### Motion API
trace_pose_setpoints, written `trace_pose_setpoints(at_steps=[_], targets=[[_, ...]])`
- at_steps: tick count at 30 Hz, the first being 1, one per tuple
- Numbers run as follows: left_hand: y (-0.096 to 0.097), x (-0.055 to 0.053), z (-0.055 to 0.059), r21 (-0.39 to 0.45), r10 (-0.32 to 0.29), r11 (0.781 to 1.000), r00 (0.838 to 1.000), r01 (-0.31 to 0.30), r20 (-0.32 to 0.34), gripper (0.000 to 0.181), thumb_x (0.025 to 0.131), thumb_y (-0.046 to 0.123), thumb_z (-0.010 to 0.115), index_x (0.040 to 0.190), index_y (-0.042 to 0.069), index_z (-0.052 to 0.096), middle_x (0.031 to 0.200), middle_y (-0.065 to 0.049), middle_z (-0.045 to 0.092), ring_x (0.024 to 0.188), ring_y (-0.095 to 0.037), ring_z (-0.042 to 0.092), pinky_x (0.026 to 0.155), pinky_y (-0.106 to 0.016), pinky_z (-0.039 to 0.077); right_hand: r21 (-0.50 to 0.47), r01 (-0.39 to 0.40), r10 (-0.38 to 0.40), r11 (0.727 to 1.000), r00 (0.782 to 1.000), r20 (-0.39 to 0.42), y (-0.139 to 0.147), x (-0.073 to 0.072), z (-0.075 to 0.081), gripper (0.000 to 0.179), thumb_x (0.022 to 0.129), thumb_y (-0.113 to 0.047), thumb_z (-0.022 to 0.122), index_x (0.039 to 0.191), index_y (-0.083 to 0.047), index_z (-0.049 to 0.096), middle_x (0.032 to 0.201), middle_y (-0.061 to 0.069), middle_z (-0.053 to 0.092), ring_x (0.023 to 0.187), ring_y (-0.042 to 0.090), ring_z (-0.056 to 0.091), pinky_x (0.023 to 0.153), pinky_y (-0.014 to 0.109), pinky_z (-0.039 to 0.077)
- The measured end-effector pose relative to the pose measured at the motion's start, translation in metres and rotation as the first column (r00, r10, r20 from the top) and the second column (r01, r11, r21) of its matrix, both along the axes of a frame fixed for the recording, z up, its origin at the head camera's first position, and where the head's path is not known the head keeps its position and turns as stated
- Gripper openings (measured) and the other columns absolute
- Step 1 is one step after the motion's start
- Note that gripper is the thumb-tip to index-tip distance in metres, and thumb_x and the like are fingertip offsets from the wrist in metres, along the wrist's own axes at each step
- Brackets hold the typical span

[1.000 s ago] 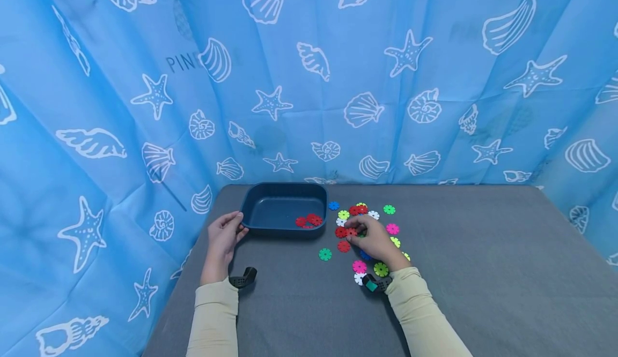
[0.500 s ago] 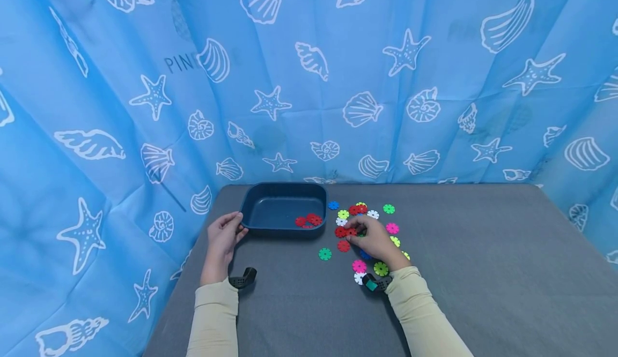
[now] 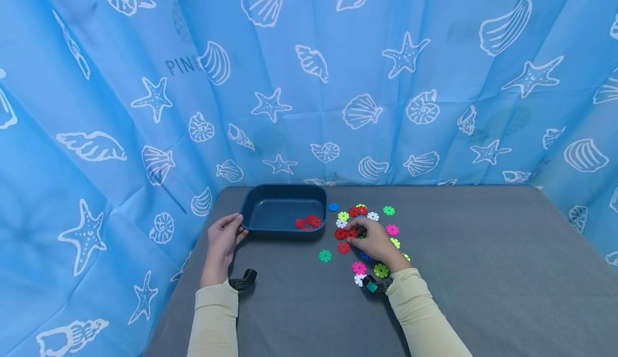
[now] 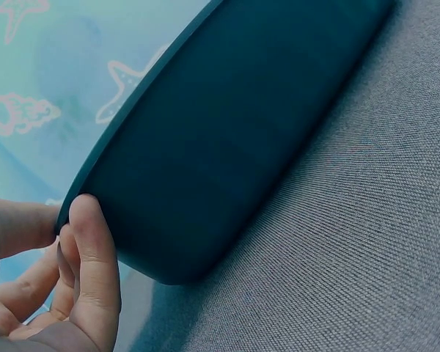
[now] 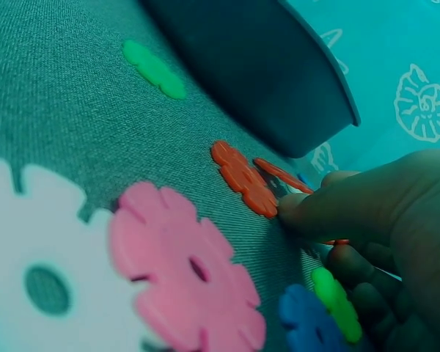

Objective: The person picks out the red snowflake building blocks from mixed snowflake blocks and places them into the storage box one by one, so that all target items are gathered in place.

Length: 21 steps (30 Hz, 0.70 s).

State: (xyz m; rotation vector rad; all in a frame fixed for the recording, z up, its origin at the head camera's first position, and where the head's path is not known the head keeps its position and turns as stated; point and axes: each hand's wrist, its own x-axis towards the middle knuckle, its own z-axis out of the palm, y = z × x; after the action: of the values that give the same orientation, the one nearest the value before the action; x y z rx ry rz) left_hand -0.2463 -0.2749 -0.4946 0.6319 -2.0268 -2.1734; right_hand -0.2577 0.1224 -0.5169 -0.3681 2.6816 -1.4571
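Observation:
My left hand [image 3: 225,239] pinches the near left corner of a dark blue rectangular basin [image 3: 277,233], its thumb and fingertips on the rim. In the left wrist view the basin's wall [image 4: 213,139] stands on the cloth. Several red notched flower discs [image 3: 314,221] lie inside at the right end. To the basin's right, my right hand [image 3: 376,239] pinches a red flower disc [image 3: 351,233] between thumb and fingers, low over the scattered pile. Another red disc [image 3: 340,234] lies right beside it. Fingers partly hide the held disc in the right wrist view.
Around my right hand lie more discs: a green disc [image 3: 325,255], a pink disc [image 3: 359,268], a white disc [image 3: 373,216], a blue disc [image 3: 333,207] and several others. Grey cloth [image 3: 299,303] covers the table. A blue shell-print curtain [image 3: 309,105] hangs behind.

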Motion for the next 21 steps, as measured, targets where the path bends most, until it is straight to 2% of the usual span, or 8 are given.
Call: trace_pose_setpoints(at_steps=[21], targets=[[-0.0009,0.0006,-0.0014,-0.004,-0.009,1.0,1.0,0.009,-0.005,0.045,0.108,0.031,0.064,0.145,0.005,0.058,0.136,-0.016,0.055,0.102,-0.017,0.06,0.086,-0.022,0.064,-0.039,-0.021,0.02,0.999,0.999,-0.037,0.0011,-0.0008,-0.003,0.018,0.094,-0.004,0.08,0.109,-0.012,0.077,0.109,0.006,0.073,0.094,0.021,0.063,0.085,0.035,0.057]])
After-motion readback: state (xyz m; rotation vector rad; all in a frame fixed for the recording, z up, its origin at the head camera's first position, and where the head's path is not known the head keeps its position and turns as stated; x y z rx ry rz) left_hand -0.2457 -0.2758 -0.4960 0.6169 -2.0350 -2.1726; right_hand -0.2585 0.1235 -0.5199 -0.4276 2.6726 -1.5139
